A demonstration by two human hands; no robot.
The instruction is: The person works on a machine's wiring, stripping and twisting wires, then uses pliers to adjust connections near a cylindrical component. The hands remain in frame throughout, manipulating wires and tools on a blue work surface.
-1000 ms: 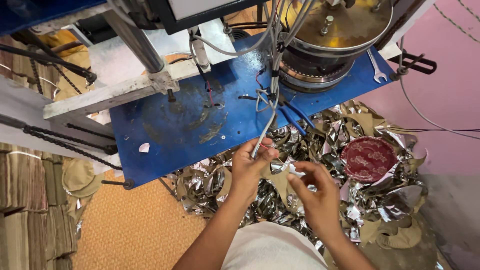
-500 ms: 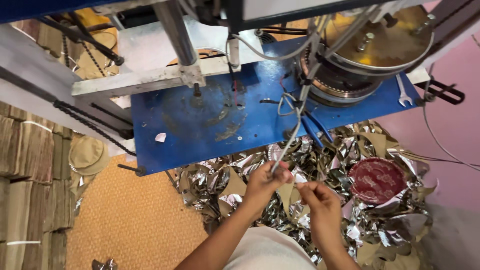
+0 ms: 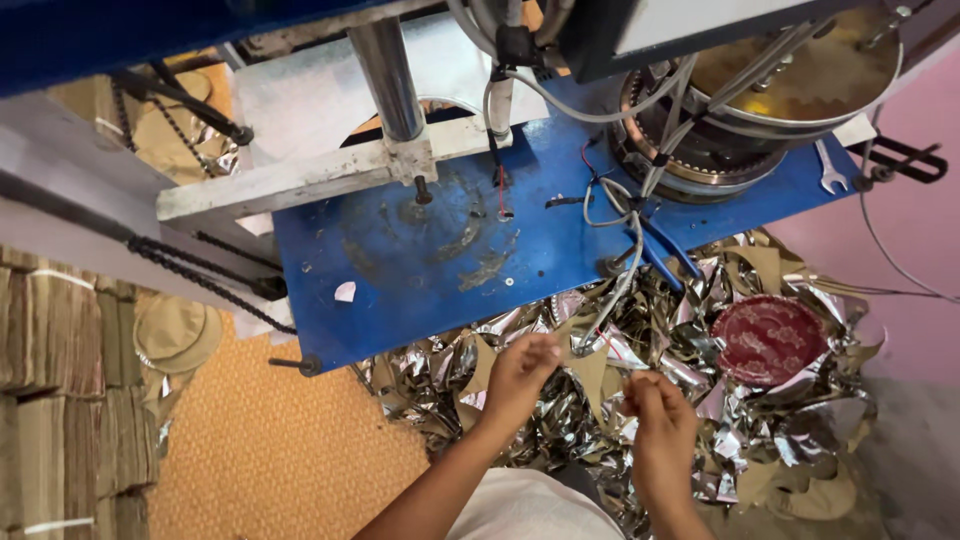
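Looking down from the head camera, the left hand (image 3: 518,372) pinches one end of a tan, foil-backed paper scrap (image 3: 588,368) and the right hand (image 3: 655,420) pinches the other, so the scrap spans between them, long axis left to right, just below the blue bench (image 3: 400,275), over a heap of silver trimmings (image 3: 760,440) on the floor.

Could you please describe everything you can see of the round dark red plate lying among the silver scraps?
The round dark red plate lies roughly flat on the heap of crumpled silver foil scraps, right of both hands. Its face shows a faint embossed pattern. Foil pieces overlap its lower edge. Neither hand touches it.
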